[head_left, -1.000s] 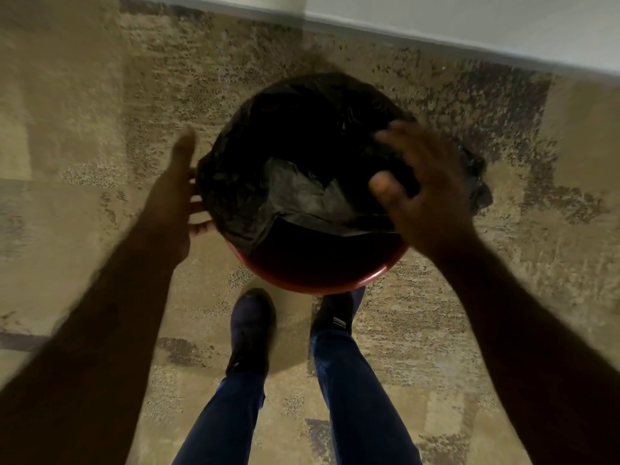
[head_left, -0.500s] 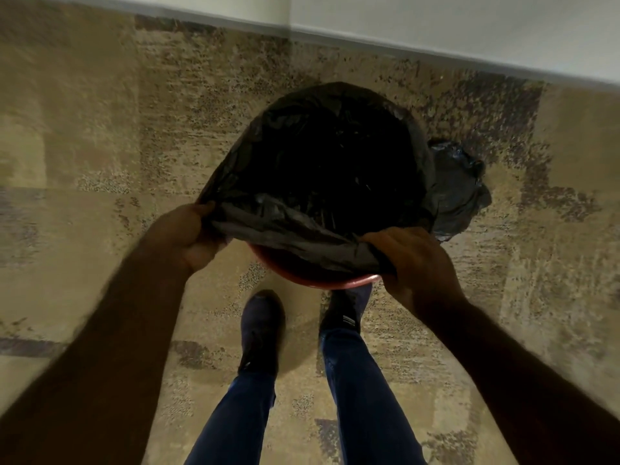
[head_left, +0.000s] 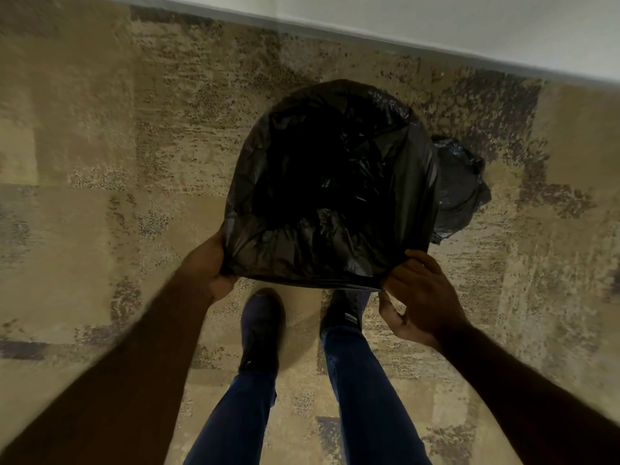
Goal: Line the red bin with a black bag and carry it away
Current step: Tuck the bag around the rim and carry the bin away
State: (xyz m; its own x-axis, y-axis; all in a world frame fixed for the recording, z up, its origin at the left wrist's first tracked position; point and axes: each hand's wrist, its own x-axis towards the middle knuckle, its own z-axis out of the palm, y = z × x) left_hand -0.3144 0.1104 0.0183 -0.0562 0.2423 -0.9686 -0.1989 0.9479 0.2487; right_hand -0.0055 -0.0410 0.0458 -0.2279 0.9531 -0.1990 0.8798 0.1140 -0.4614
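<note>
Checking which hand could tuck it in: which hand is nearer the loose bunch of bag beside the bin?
Right hand, below that bunch; left hand grips the bag's opposite near corner.

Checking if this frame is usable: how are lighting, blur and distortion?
Head view: dim light, so the black bag interior reads as featureless black; the left forearm is motion-smeared, the right hand sharper; wide-angle bends the wall base line.

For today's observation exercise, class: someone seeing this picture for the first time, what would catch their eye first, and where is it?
The black bag dominates the centre, stretched open over the bin so that no red shows. The left hand and right hand pinch its near edge on either side. Behind the bin's right side, a bunched flap of the bag sticks out over the patterned carpet.
</note>
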